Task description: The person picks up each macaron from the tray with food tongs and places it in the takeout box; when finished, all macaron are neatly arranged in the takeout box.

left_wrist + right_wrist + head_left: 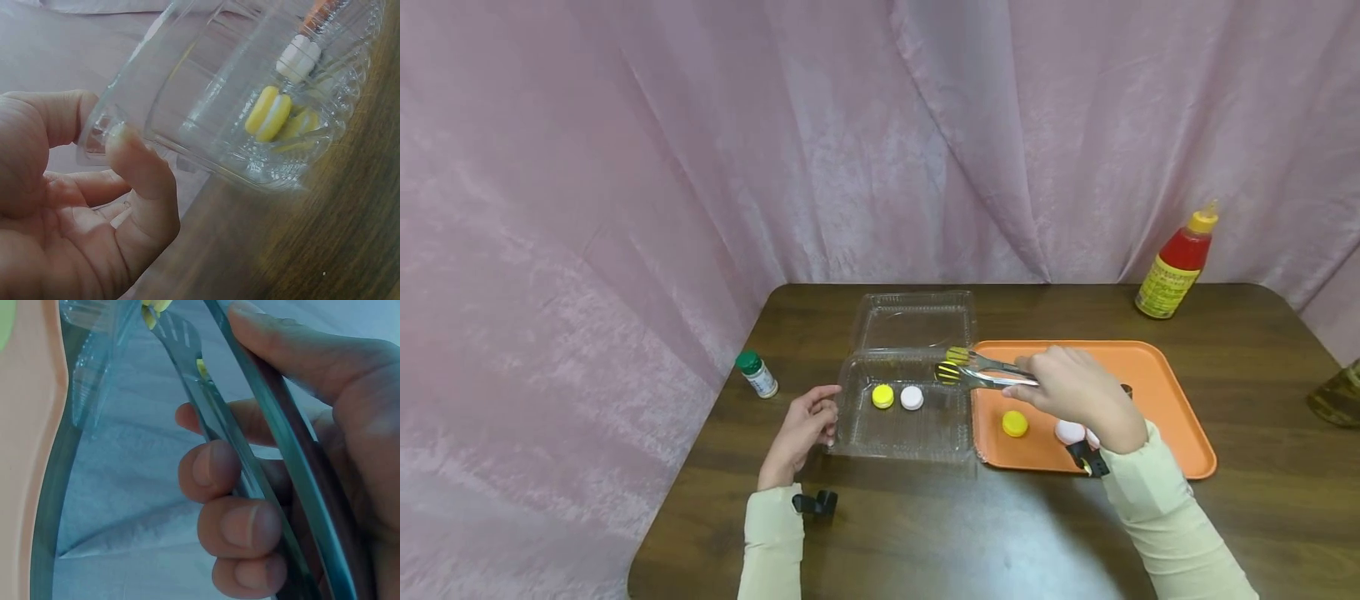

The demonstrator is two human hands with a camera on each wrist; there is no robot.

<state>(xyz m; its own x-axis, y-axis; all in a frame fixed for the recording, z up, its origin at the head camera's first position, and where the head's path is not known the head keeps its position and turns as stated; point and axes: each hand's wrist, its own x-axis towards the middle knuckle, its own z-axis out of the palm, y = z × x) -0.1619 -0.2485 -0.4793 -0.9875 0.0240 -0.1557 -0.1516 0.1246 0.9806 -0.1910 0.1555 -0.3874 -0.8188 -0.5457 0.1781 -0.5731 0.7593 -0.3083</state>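
Note:
My left hand (pixel 800 431) pinches the left rim of an open clear plastic container (pixel 910 437) between thumb and fingers. Inside it a yellow macaron (pixel 883 396) and a white macaron (pixel 912 397) sit side by side. Metal tongs (pixel 1000 382) are gripped in my right hand (pixel 1075 387). Their slotted ends, over the container's right side, hold another yellow macaron (pixel 947 372), seen through the slots and partly hidden. In the right wrist view, fingers wrap one arm of the tongs (pixel 231 437) while the thumb lies along the other.
An orange tray (pixel 1138 367) adjoins the container's right side, with a yellow macaron (pixel 1015 423) and pale macarons (pixel 1070 432) partly hidden by my right wrist. A green-capped bottle (pixel 757 374) stands left, a red sauce bottle (pixel 1175 267) back right, and a dark glass-like vessel (pixel 1336 398) far right.

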